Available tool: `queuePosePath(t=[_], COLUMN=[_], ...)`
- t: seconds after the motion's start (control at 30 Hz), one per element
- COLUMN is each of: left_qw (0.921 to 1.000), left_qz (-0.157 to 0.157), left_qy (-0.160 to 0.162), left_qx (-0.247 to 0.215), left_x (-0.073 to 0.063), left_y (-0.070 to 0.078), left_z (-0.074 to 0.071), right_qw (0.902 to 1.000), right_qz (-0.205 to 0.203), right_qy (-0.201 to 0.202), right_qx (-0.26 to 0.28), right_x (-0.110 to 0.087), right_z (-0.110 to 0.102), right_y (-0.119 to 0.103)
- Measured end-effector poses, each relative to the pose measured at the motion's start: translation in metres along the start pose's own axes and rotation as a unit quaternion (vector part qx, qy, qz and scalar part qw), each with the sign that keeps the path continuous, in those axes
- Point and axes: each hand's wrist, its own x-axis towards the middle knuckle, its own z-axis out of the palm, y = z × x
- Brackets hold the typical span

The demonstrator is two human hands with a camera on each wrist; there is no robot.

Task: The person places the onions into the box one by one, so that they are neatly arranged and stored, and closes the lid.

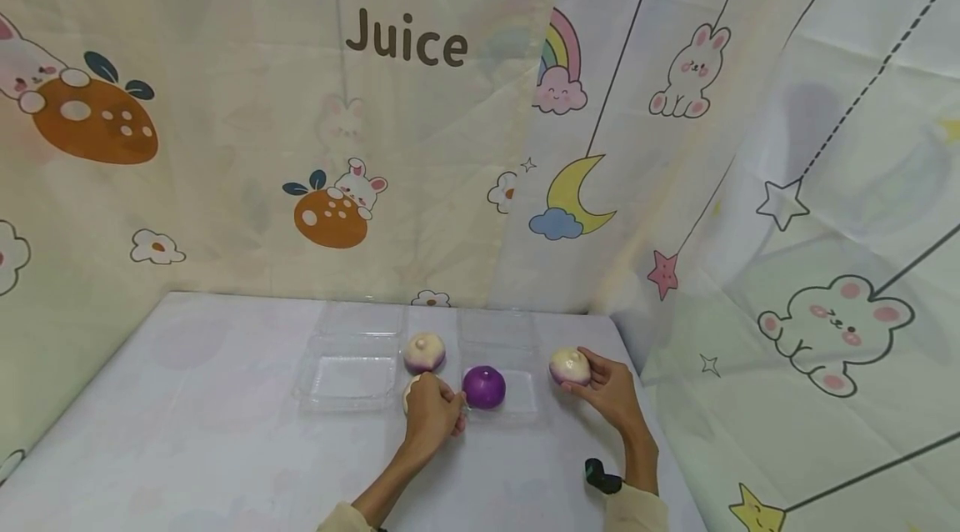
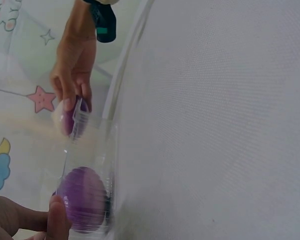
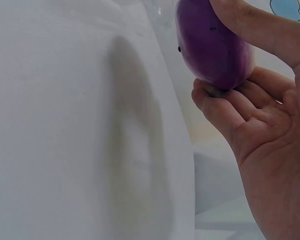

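at the right-hand side of the white table (image 1: 225, 449), a person's right hand (image 1: 611, 392) holds a cream-and-purple bulb (image 1: 569, 366), thumb on one side and fingers on the other. the bulb is held off the tabletop, just beside the right container (image 1: 525, 392); from the right wrist its purple underside shows, with small dark specks on it.

left hand (image 1: 433, 415): thumb and fingers brought close together, pinching the near left rim of the right container, as the left wrist view shows best. the right container is clear plastic, its lid (image 1: 497, 329) laid open on the far side. one all-purple bulb (image 1: 484, 387) sits inside, toward the left end.

between the two containers, a pale bulb (image 1: 425, 353) with a purple base rests on the table. nearer, a second pale bulb (image 1: 408, 393) is mostly hidden behind the left hand; the colour of its base cannot be told.

left container (image 1: 352, 382): also clear, also open, well apart from the right hand.

other notes: a black device (image 1: 602, 476) at the right wrist; pale sleeve (image 1: 636, 510) on the same arm. behind, a cream cloth (image 1: 225, 82) lettered "juice"; to the right, a printed cloth (image 1: 817, 157) with rabbits and stars.
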Motion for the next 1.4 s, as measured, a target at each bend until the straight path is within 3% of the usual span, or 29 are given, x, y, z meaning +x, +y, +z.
queuePosePath(t=[1.4], left_qw=[1.0], left_qz=[-0.004], left_qy=[-0.003], left_qx=[-0.004], left_x=[-0.002], left_y=[0.001], left_z=[0.0], right_qw=[0.999], right_qz=[-0.033], right_qy=[-0.031], right_qx=[-0.007], right_x=[0.0], right_z=[0.007], right_y=[-0.022])
